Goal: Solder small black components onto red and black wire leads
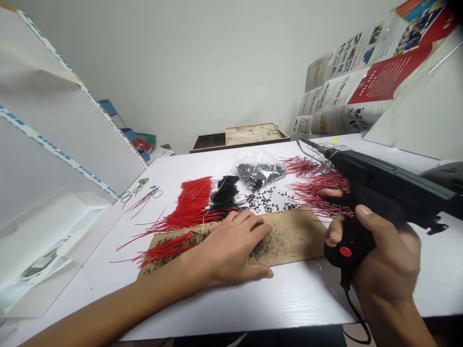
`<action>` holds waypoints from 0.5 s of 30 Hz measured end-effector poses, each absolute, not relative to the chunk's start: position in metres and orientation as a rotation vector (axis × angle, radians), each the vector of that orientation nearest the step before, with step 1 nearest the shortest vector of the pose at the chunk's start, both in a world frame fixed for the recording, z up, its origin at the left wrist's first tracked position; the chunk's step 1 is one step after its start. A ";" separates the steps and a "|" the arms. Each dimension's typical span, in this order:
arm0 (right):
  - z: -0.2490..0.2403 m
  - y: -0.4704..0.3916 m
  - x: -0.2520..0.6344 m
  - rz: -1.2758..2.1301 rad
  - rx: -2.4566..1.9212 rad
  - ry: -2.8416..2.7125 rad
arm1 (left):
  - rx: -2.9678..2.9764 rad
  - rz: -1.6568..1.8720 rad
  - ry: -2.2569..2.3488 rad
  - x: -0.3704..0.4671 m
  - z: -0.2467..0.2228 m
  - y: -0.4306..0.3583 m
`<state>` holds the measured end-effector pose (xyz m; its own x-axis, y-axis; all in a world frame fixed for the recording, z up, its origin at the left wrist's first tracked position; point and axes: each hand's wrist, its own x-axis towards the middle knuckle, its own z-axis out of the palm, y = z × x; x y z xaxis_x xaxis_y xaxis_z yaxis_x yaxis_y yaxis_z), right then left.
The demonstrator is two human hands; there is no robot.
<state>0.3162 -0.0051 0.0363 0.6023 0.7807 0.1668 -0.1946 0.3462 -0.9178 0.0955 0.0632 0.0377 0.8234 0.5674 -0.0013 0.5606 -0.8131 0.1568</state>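
My right hand grips the handle of a black soldering gun, whose metal tip points left and away over the table. A cord runs down from the handle's base. My left hand lies palm down on a scorched cardboard strip, fingers stretched out; whatever is under the palm is hidden. Short red wires rest on the strip's left end. Behind it lie a pile of red wires and a pile of black wires. Small black parts are scattered to their right.
A clear plastic bag of small parts sits behind the scattered ones. More red wires lie beyond the gun. Scissors are at the left, a wooden tray at the back. White boards and a printed poster flank the table.
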 end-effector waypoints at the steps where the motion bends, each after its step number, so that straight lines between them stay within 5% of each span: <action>1: 0.037 -0.006 0.317 0.703 -1.031 -0.674 | 2.849 0.065 0.870 0.094 0.037 0.062; 15: 0.033 -0.003 0.329 0.726 -1.012 -0.673 | 2.786 0.040 0.814 0.074 0.044 0.041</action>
<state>0.3293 -0.0031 0.0335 0.5868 0.7939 0.1595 -0.2191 0.3454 -0.9125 0.0738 0.0410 0.0440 0.8447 0.5338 -0.0400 0.5272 -0.8166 0.2350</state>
